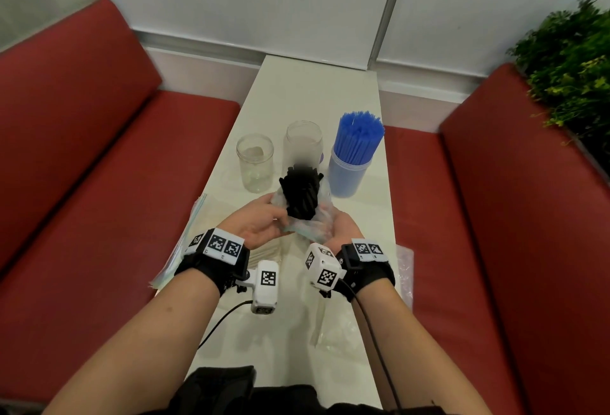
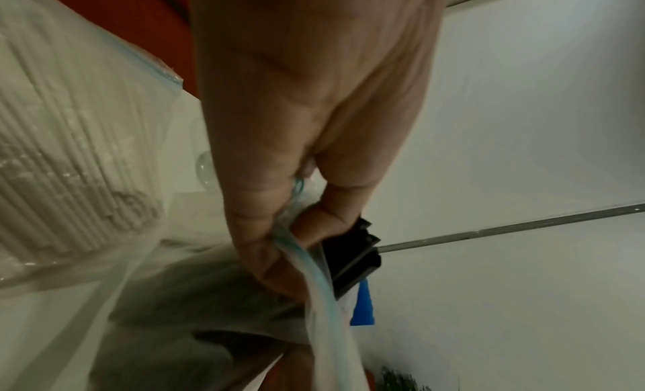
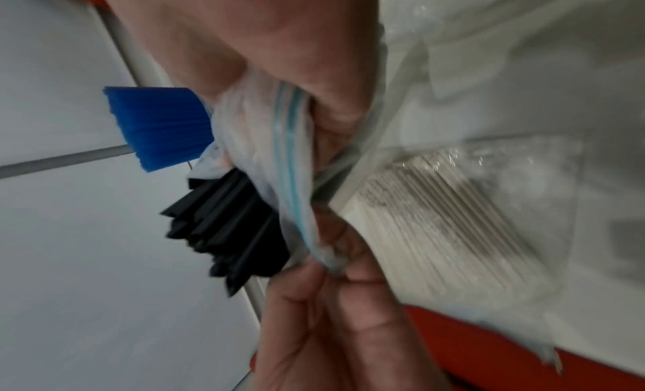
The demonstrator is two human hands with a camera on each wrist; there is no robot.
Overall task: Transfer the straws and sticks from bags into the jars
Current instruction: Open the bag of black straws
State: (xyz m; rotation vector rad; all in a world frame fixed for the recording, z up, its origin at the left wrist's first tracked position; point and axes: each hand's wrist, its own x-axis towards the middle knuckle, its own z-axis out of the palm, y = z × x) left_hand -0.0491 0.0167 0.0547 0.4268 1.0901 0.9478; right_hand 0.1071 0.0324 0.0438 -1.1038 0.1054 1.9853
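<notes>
Both forearms reach in over the white table (image 1: 307, 91), and between them the left hand (image 1: 260, 226) and right hand (image 1: 343, 229) hold a clear zip bag (image 1: 310, 228) above the tabletop. Left thumb and fingers (image 2: 314, 226) pinch the bag's blue-striped rim; the right hand's fingers curl round its other side. A bundle of black straws (image 1: 302, 193) sticks up out of the bag's open mouth. Just beyond stand two empty clear jars (image 1: 255, 162), the farther one blurred, and a blue jar (image 1: 346, 173) packed with blue straws (image 1: 358, 137). At the left edge lies another bag holding what look like white sticks (image 2: 63, 162).
</notes>
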